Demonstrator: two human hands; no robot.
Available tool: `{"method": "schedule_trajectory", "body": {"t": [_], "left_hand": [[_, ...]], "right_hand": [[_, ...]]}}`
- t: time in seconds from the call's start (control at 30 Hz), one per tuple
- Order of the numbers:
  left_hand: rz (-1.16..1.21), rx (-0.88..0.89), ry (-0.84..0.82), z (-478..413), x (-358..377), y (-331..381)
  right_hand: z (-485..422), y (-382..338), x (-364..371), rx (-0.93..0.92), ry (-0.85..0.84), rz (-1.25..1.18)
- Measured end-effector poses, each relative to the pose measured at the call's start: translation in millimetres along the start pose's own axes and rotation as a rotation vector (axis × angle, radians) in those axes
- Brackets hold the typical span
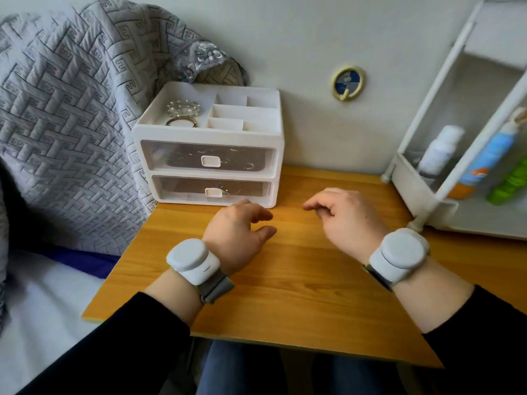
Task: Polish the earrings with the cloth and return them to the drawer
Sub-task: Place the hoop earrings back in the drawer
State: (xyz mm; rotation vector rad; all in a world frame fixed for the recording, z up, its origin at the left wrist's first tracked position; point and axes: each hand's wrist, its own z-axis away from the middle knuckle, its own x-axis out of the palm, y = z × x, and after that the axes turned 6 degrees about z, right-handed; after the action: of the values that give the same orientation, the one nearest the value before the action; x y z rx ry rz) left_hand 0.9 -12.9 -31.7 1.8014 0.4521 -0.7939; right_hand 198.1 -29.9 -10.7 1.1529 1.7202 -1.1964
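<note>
Left hand and right hand hover above the table, fingers loosely curled, holding nothing, evidently poised to reach the drawer unit. Both drawers are shut. Small metal pieces, probably the earrings, show through the clear fronts. No cloth in view.

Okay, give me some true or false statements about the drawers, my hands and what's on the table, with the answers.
1. The upper drawer and lower drawer are both shut. True.
2. The left hand holds a cloth. False: it holds nothing.
3. Bracelets lie in the top tray of the box. True.
4. The box stands on the right side of the table. False: it stands at the back left; a rack is on the right.
5. The right hand is empty. True.
</note>
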Motion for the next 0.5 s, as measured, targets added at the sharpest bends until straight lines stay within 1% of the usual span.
{"method": "schedule_trajectory", "body": {"t": [0.23,0.4,0.5], "left_hand": [[0.025,0.057,-0.078,-5,39,39],[-0.002,0.035,-0.147,-10,64,60],[-0.034,0.025,-0.171,-11,78,73]], "right_hand": [[14,54,-36,0.267,-0.181,0.016],[21,68,-44,0.300,-0.324,0.052],[26,78,-44,0.295,-0.375,0.050]]}}
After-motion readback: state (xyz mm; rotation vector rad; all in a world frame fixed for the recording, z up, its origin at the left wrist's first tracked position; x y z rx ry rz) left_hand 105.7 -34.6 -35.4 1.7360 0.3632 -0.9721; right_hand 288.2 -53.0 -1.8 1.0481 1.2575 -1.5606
